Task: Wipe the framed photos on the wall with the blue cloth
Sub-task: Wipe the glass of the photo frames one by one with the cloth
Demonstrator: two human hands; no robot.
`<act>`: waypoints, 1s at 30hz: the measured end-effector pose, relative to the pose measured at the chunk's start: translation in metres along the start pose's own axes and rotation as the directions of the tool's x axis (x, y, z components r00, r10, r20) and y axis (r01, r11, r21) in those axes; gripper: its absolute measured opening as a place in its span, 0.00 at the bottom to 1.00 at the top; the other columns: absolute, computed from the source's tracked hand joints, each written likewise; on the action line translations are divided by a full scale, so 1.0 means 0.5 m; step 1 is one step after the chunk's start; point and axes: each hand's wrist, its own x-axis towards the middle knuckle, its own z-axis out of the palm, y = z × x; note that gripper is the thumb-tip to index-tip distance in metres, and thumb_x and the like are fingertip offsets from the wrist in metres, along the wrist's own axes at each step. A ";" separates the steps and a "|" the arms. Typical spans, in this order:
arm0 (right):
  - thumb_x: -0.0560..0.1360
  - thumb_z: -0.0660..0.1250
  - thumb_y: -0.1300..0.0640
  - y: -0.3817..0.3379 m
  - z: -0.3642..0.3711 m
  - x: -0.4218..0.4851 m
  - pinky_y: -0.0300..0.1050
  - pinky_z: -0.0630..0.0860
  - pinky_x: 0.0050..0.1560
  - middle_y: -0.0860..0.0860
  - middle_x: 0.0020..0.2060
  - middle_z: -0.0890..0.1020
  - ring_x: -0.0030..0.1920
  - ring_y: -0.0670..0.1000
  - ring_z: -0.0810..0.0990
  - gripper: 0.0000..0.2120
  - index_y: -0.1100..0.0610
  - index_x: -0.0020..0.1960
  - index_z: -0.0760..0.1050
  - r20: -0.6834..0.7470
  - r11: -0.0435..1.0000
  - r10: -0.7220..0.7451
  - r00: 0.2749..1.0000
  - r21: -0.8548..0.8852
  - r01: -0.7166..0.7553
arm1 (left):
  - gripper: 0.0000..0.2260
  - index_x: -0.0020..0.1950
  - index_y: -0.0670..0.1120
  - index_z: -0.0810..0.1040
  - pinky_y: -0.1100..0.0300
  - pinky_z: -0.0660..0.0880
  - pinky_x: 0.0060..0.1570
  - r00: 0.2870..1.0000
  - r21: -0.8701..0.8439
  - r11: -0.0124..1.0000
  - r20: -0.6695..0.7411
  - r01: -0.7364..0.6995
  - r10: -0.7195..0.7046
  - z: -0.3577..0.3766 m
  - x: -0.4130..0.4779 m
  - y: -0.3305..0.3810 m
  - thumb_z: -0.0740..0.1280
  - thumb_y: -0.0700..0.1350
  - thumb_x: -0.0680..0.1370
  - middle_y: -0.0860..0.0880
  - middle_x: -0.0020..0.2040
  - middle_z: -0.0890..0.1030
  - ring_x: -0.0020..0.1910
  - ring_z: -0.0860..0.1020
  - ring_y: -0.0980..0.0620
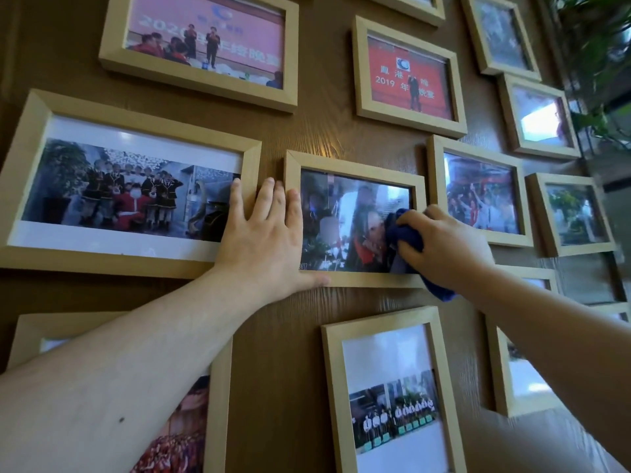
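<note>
Several light wooden framed photos hang on a brown wood-grain wall (307,131). My right hand (450,249) grips a bunched blue cloth (404,238) and presses it on the glass at the right side of the small middle frame (355,165). The cloth's tail hangs below that frame's bottom edge. My left hand (263,237) lies flat with fingers spread, spanning the gap between the large left frame (143,129) and the middle frame, thumb along the middle frame's bottom rail.
Other frames surround the middle one: a pink-photo frame (201,73) and a red-photo frame (409,124) above, a portrait frame (386,322) below, more frames to the right (478,145). Green plant leaves (594,39) stand at the far right.
</note>
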 end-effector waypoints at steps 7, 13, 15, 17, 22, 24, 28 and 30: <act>0.76 0.59 0.44 -0.173 -0.027 0.006 0.42 0.70 0.37 0.49 0.50 0.73 0.40 0.49 0.73 0.17 0.44 0.64 0.66 0.089 0.930 -0.366 0.926 0.078 0.360 | 0.60 0.77 0.38 0.45 0.30 0.45 0.71 1.000 -0.006 1.000 -0.008 -0.021 0.021 -0.004 -0.007 -0.002 0.43 0.83 0.60 0.36 0.78 0.55 0.78 0.48 0.40; 0.76 0.58 0.43 -0.165 -0.027 -0.001 0.43 0.70 0.35 0.49 0.51 0.73 0.39 0.49 0.73 0.18 0.43 0.64 0.66 0.104 0.938 -0.345 0.933 0.031 0.344 | 0.60 0.76 0.38 0.45 0.31 0.44 0.71 1.000 -0.006 1.000 -0.018 -0.011 0.011 -0.002 -0.005 -0.001 0.41 0.82 0.60 0.35 0.78 0.54 0.77 0.48 0.40; 0.75 0.57 0.42 -0.116 -0.021 -0.017 0.39 0.66 0.32 0.48 0.50 0.73 0.37 0.48 0.73 0.17 0.42 0.63 0.66 0.129 0.960 -0.276 0.952 -0.008 0.280 | 0.61 0.76 0.38 0.44 0.31 0.43 0.71 1.000 0.002 1.000 -0.017 -0.007 0.008 0.003 -0.002 0.002 0.40 0.82 0.59 0.35 0.78 0.53 0.77 0.47 0.40; 0.75 0.58 0.42 -0.066 -0.018 -0.034 0.36 0.60 0.29 0.47 0.48 0.74 0.34 0.47 0.71 0.16 0.41 0.62 0.66 0.160 0.978 -0.184 0.970 -0.071 0.197 | 0.60 0.76 0.38 0.43 0.31 0.43 0.71 1.000 0.002 1.000 -0.018 -0.010 0.011 0.006 -0.002 0.000 0.40 0.82 0.59 0.35 0.78 0.52 0.78 0.46 0.39; 0.75 0.54 0.40 0.010 -0.052 -0.047 0.38 0.60 0.30 0.46 0.46 0.72 0.35 0.46 0.71 0.17 0.43 0.62 0.66 0.228 0.955 -0.059 0.972 -0.270 0.122 | 0.59 0.76 0.39 0.41 0.31 0.41 0.70 1.000 0.005 1.000 -0.014 -0.005 0.005 0.003 -0.009 -0.002 0.41 0.82 0.60 0.34 0.78 0.45 0.77 0.39 0.38; 0.75 0.55 0.40 0.011 -0.069 -0.052 0.38 0.59 0.31 0.47 0.47 0.73 0.36 0.46 0.71 0.17 0.43 0.62 0.66 0.210 0.945 -0.067 0.975 -0.300 0.129 | 0.58 0.77 0.39 0.43 0.31 0.40 0.70 1.000 0.010 1.000 -0.009 -0.016 0.016 -0.001 -0.011 -0.002 0.42 0.81 0.62 0.34 0.78 0.45 0.77 0.38 0.38; 0.76 0.59 0.42 -0.012 -0.104 -0.082 0.40 0.64 0.34 0.48 0.49 0.75 0.37 0.47 0.71 0.17 0.42 0.63 0.64 0.203 0.926 -0.126 0.971 -0.327 0.188 | 0.53 0.77 0.40 0.46 0.32 0.45 0.71 0.991 -0.026 0.991 -0.044 -0.129 0.128 -0.015 -0.033 0.002 0.39 0.78 0.66 0.36 0.78 0.47 0.77 0.41 0.39; 0.75 0.58 0.42 -0.026 -0.123 -0.102 0.42 0.66 0.34 0.49 0.50 0.75 0.38 0.48 0.71 0.18 0.42 0.64 0.63 0.233 0.921 -0.144 0.962 -0.325 0.217 | 0.50 0.77 0.41 0.48 0.34 0.48 0.72 0.973 -0.099 0.970 -0.078 -0.223 0.216 -0.025 -0.052 0.017 0.39 0.76 0.68 0.37 0.79 0.50 0.78 0.44 0.40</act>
